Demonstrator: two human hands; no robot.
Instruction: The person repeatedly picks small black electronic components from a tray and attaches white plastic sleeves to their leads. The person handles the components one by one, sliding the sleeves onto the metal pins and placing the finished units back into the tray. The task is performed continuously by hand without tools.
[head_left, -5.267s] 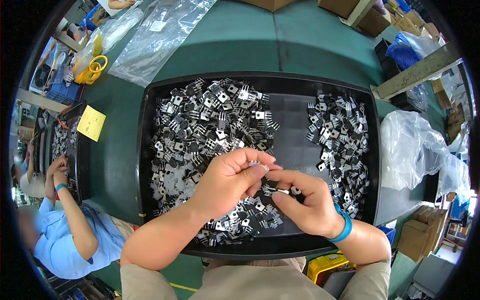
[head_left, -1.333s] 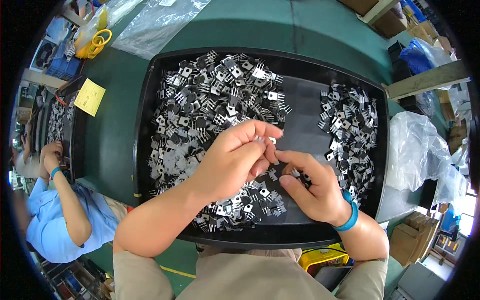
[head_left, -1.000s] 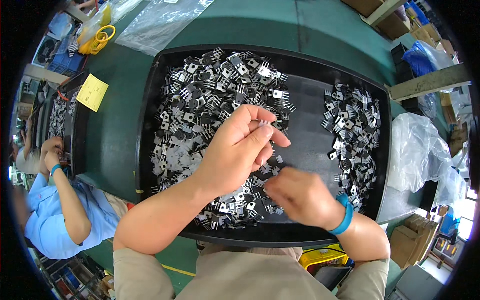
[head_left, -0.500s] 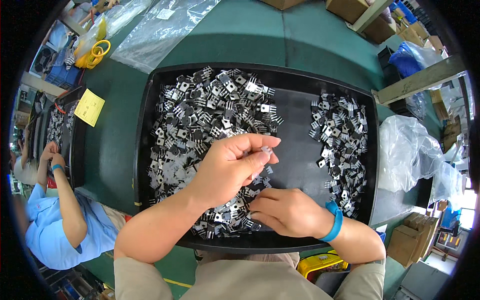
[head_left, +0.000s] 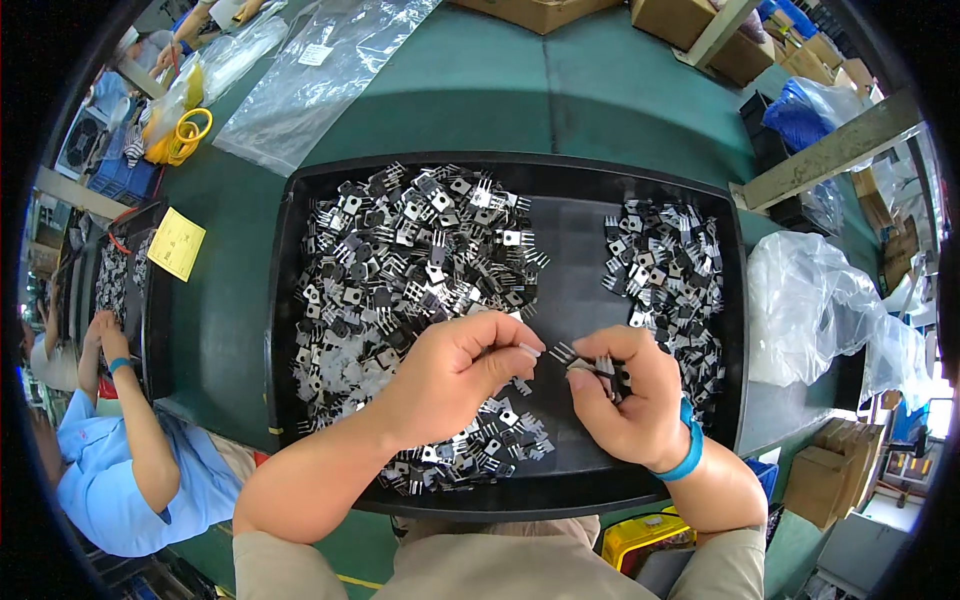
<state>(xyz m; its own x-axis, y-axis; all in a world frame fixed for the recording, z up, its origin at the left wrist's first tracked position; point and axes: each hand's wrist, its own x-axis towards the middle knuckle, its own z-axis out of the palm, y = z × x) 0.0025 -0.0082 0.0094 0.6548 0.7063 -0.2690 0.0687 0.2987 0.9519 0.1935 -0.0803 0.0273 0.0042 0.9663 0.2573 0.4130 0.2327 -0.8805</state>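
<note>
Pinching a small whitish piece (head_left: 529, 350) between thumb and forefinger of the left hand (head_left: 452, 368). Gripping a three-legged component (head_left: 572, 358) between thumb and forefinger of the right hand (head_left: 638, 402), with legs toward the left fingertips, near but not touching. Working over a black tray (head_left: 575, 270), with a large heap of components (head_left: 415, 245) spread around the left fingers and a smaller heap (head_left: 665, 265) beyond and right of the right fingers.

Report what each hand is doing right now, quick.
Left hand: closed, pinching a small whitish piece.
Right hand: closed, holding at least one black component with metal legs.
</note>
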